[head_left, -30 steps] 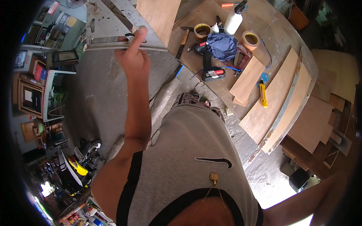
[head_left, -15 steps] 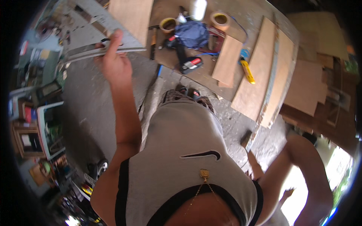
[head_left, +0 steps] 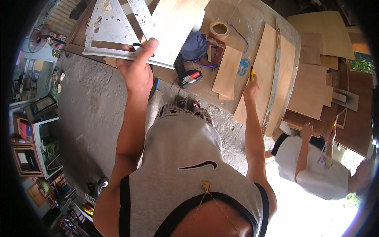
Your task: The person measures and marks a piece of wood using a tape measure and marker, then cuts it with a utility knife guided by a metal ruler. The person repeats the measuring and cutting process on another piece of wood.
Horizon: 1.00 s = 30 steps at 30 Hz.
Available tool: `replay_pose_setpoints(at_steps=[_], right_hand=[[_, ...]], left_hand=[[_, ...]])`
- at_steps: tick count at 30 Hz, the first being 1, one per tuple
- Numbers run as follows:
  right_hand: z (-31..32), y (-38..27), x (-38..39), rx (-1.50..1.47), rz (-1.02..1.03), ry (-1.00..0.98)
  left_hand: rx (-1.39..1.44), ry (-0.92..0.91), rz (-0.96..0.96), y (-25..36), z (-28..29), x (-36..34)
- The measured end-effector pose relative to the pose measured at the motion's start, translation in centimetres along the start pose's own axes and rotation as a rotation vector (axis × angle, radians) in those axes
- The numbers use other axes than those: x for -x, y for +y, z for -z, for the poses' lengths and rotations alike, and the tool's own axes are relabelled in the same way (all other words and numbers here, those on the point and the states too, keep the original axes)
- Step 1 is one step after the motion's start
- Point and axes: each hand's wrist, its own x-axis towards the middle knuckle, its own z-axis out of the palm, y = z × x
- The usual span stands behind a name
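Note:
My left hand (head_left: pixel 136 75) is closed on a silver triangular speed square (head_left: pixel 112 29), thumb on top and fingers hidden beneath. The square's right end lies over a pale plywood board (head_left: pixel 173 23); I cannot tell whether the fingers also grip the board. My right hand (head_left: pixel 251 89) is wrapped round a yellow utility knife (head_left: pixel 252 73), over the left edge of a long plywood strip (head_left: pixel 256 75). Between the hands lie a smaller plywood piece (head_left: pixel 228 71) and a black and red tool (head_left: pixel 190 79), its kind unclear.
On the worktable (head_left: pixel 241 15) are a tape roll (head_left: pixel 219 30), a dark blue cloth (head_left: pixel 194 46) and a long rusty metal bar (head_left: pixel 275 75). Plywood sheets (head_left: pixel 310 89) lie on the right, where a co-worker in a white shirt (head_left: pixel 321 170) works. A fan (head_left: pixel 38 37) stands far left.
My right hand has come up from the lower right and taken hold of the utility knife lying on the plywood. My left hand, the square and the board have shifted right.

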Motion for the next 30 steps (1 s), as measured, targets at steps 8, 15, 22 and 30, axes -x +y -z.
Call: replay_pose_setpoints(at_steps=[8,15,22,30], right_hand=[[13.9,-24.5,5.2,-1.277,0.113,-0.221],[17.8,-31.0,7.0,-1.22,0.222,-0.313],[17.1,-32.3,6.7,-0.996,0.344,-0.058],[17.0,-31.9,6.8,-0.758,0.452,-0.065]], left_hand=[[0.1,0.007,-0.028,-0.9,-2.3,-0.1],[0.092,-0.009,-0.025,-1.0,-3.1,0.1],[0.074,-0.011,0.007,-0.8,-3.4,0.5],[0.037,-0.026,0.0,-0.7,-3.4,1.0]])
